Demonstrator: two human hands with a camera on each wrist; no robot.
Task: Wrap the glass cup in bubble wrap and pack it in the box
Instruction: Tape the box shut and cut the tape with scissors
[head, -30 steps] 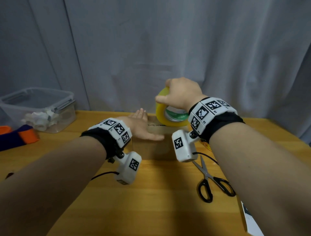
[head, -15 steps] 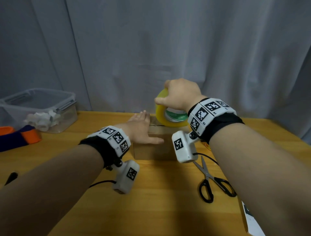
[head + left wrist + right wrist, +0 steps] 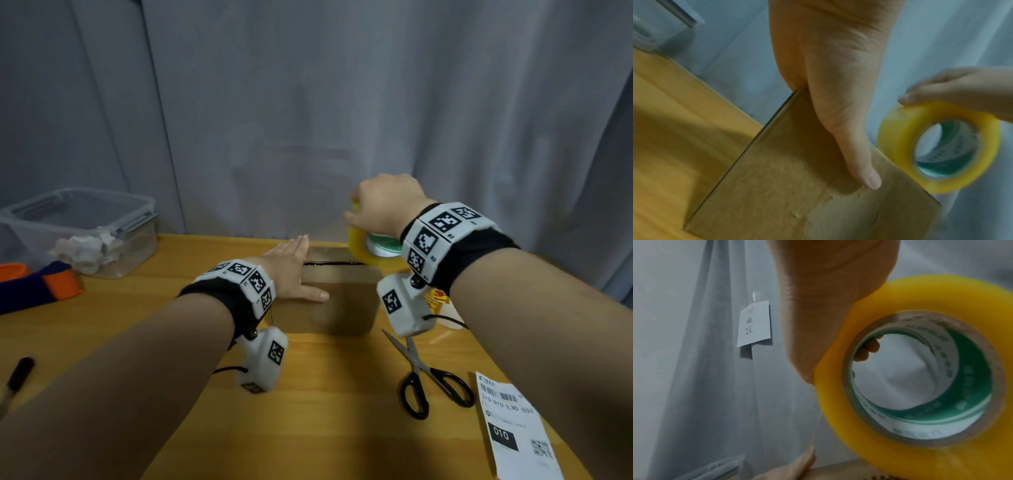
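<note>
Two hands: flat left hand (image 3: 291, 270) on closed box (image 3: 339, 301), right hand (image 3: 383, 205) gripping upright tape roll (image 3: 363, 250).

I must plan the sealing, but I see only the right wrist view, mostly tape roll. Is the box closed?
Observer: Yes. The flaps of the box are down, with a dark seam across the top, and the left hand lies flat on them.
Operator: Where are the scissors?
Observer: The scissors lie on the table, right of the box, on the near side.
Operator: Where is the roll over the box?
Observer: The tape roll is at the far right corner, and the right hand grips it from above.
</note>
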